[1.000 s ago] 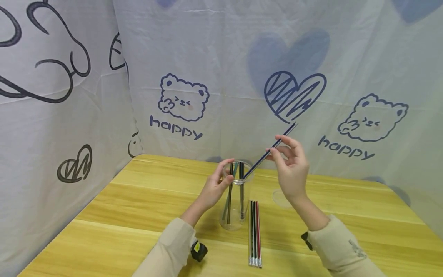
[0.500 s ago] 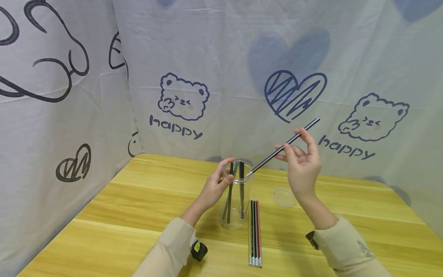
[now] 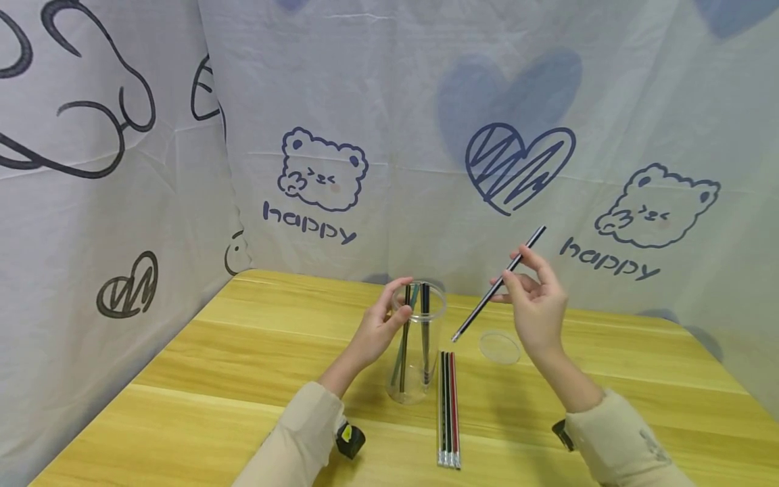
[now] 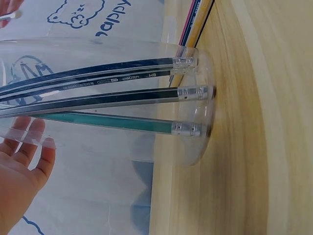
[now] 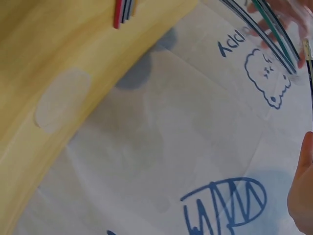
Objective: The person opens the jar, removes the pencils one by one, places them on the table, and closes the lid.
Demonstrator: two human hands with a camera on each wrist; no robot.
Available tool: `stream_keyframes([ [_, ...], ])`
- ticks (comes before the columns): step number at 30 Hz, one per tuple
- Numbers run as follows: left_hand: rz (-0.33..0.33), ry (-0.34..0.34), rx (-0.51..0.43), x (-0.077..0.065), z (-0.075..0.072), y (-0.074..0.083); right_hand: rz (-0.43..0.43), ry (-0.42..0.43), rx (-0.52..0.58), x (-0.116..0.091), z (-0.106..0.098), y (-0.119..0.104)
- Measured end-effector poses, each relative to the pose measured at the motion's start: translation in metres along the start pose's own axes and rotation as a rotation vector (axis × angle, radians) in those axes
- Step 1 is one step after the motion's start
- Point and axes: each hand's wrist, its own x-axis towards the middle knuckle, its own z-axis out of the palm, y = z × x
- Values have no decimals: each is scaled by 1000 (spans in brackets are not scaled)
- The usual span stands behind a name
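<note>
In the head view my left hand (image 3: 379, 331) grips the upper rim of a clear plastic cylinder (image 3: 436, 352), which stands upright on the table. Inside it lean several pencils, dark ones and a green pencil (image 4: 107, 120), with their metal-banded eraser ends at the bottom in the left wrist view. My right hand (image 3: 540, 311) pinches a black pencil with light stripes (image 3: 496, 287) between thumb and fingers. That pencil slants in the air right of the cylinder, its eraser end low. Only the edge of the right hand shows in the right wrist view.
A row of several pencils (image 3: 449, 409), black and red among them, lies beside the cylinder on the wood-grain table (image 3: 231, 365). Behind it on the right lies a round clear lid (image 3: 500, 347). A printed white cloth (image 3: 420, 223) hangs along the back and left.
The right hand has drawn the black pencil away from the cylinder's mouth, to the right, then lowered its eraser end. The left hand has stayed at the rim.
</note>
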Motion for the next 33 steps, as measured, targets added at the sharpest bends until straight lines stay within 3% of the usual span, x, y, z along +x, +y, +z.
stream_keyframes([
  [13, -3, -5, 16, -1, -1, 4, 338, -148, -132, -26, -8, 26],
  [22, -12, -4, 14, -1, -1, 5, 603, -310, -187, -45, -14, 43],
  [33, -17, 1, 47, 1, 0, 11, 716, -412, -258, -58, -16, 55],
])
